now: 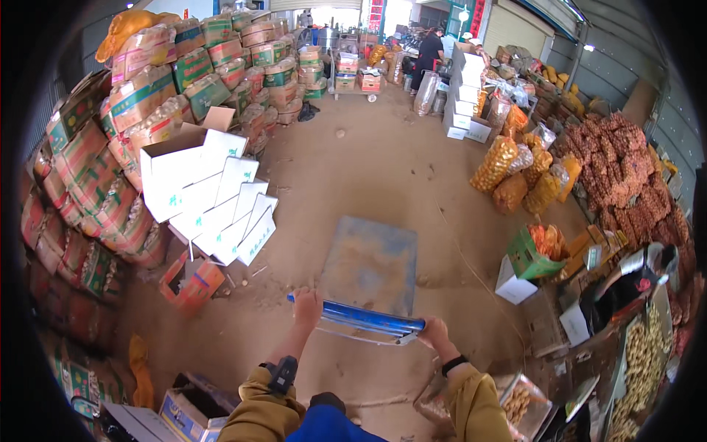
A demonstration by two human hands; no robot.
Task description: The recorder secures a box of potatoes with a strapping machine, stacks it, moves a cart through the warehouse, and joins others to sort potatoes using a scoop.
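Note:
A flat platform cart (pixel 370 254) with a worn blue-grey deck stands on the floor ahead of me, and nothing lies on its deck. Its blue tubular handle (pixel 368 318) crosses in front of my body. My left hand (pixel 308 308) is wrapped round the handle near its left end. At the right end, my right hand (pixel 434 334) grips the same bar, with the fingers partly hidden. Both forearms reach forward in mustard sleeves.
White cartons (pixel 221 195) lean in a row at left, before high stacks of bagged boxes (pixel 136 96). An orange-red carton (pixel 193 286) lies beside them. Filled net bags (pixel 495 163) and a green box (pixel 532 254) stand at right. A person (pixel 626 283) bends near a heap of roots (pixel 637 368).

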